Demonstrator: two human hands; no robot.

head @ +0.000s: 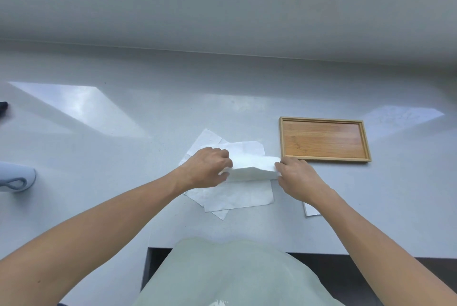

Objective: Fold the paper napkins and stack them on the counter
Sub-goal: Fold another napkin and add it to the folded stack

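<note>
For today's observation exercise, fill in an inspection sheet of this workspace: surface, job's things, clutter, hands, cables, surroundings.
Surface: pale grey counter, glossy with light patches.
Job's things: folded napkin held above flat napkins; another white sheet partly hidden under the right forearm.
Clutter: empty wooden tray; pale blue object and dark object at the left edge.
Hands: left hand and right hand pinch the folded napkin's ends.
Cables: nothing seen.
Surroundings: grey wall behind.
</note>
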